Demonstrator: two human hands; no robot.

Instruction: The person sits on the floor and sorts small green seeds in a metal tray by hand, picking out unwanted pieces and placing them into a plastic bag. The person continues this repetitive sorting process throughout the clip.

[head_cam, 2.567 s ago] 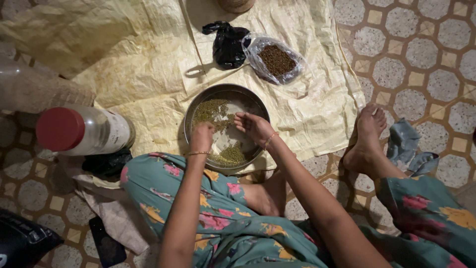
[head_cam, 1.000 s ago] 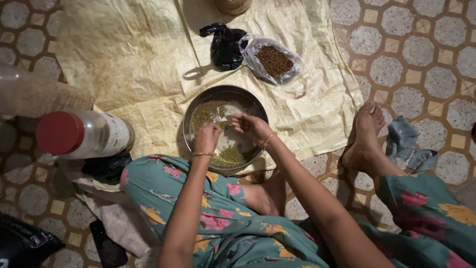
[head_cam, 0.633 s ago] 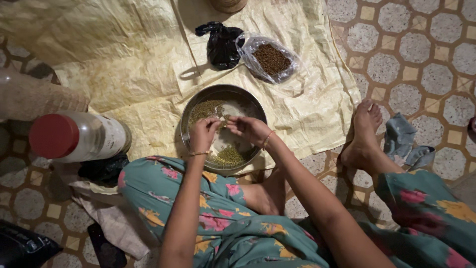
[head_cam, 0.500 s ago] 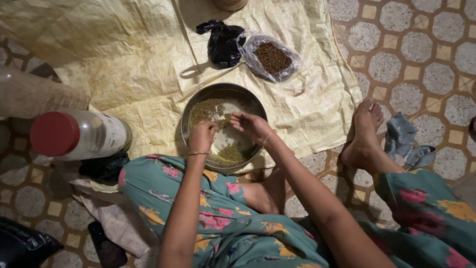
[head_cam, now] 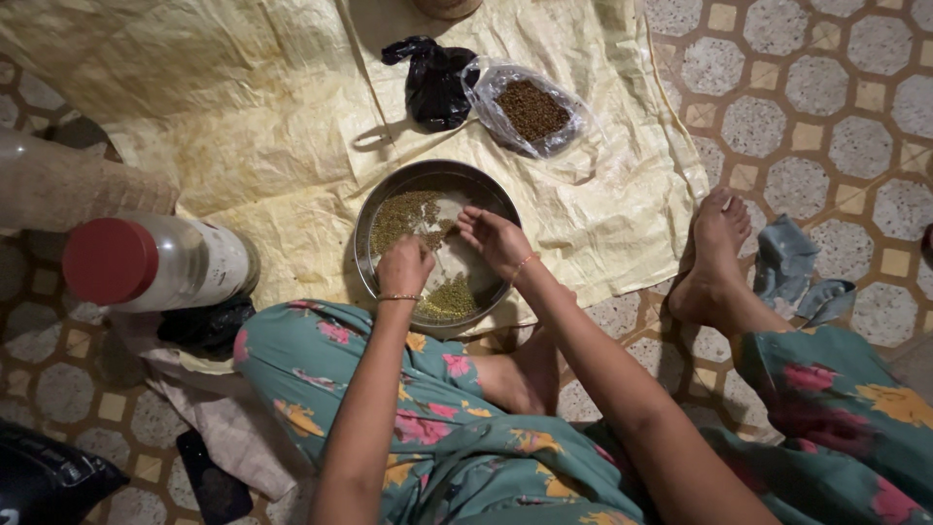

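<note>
Head view, left to right: a red-capped jar (head_cam: 160, 262) lies by the sheet's (head_cam: 272, 126) left edge. On its near edge sits the pan (head_cam: 374, 209) of green grains (head_cam: 403, 212). The left hand (head_cam: 403, 266) is curled, contents hidden; the right hand (head_cam: 496, 241) spreads open, fingertips on grains. Best to drag few grains, keeping piles apart.

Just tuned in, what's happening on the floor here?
A person sits on the tiled floor with both hands in a round metal pan of small greenish grains. The left hand is loosely closed over the pan; the right hand fingers the grains. One heap lies at the far side, another at the near side.
</note>
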